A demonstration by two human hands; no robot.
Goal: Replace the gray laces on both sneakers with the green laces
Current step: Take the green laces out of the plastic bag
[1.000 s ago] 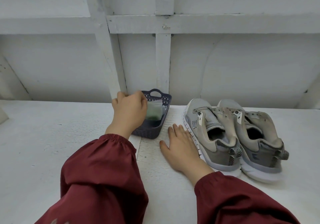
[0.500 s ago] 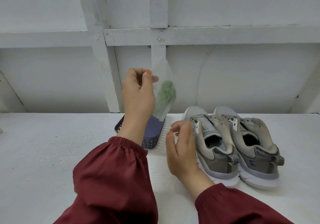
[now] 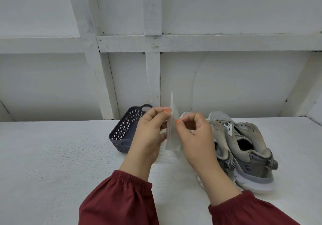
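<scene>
Left grip (image 3: 149,134) and right grip (image 3: 193,137) each pinch the top of a clear bag (image 3: 172,137), held edge-on above the desk (image 3: 52,155), between basket (image 3: 122,132) and sneakers (image 3: 244,148). Its contents don't show. No green shows on the sneakers, so relacing looks barely begun.

Basket (image 3: 122,134) left of sneakers (image 3: 244,148), both on table (image 3: 52,155)
</scene>
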